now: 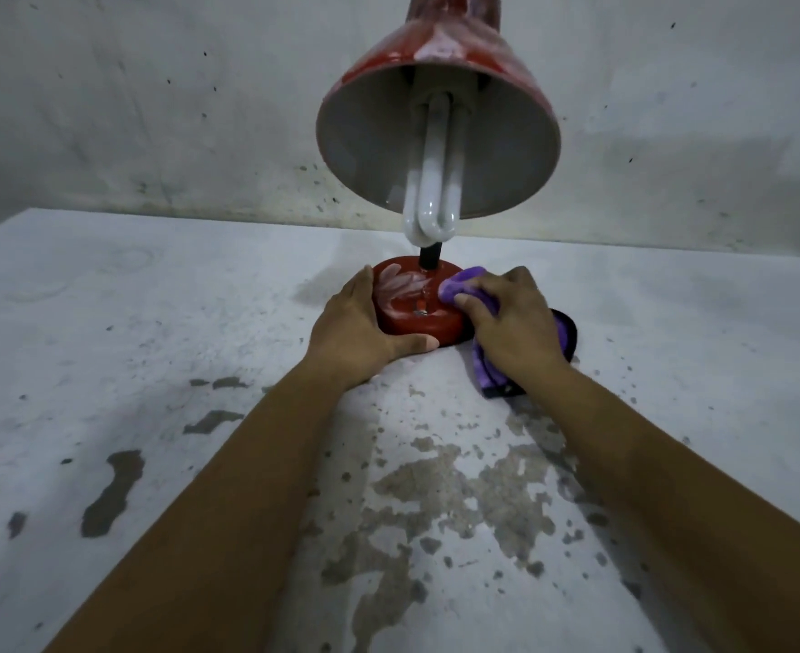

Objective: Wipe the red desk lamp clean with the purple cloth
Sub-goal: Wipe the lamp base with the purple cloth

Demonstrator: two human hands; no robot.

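The red desk lamp stands in the middle of the table, its round red base streaked with pale dusty marks. Its shade tilts toward me, showing a grey inside and a white U-shaped bulb. My left hand cups the base's left and front side, thumb along the front edge. My right hand presses the bunched purple cloth onto the right top of the base. The rest of the cloth trails under that hand to the table.
The table is white with worn, flaking patches of bare grey near me. A stained white wall rises right behind the lamp. The shade overhangs the base and both hands.
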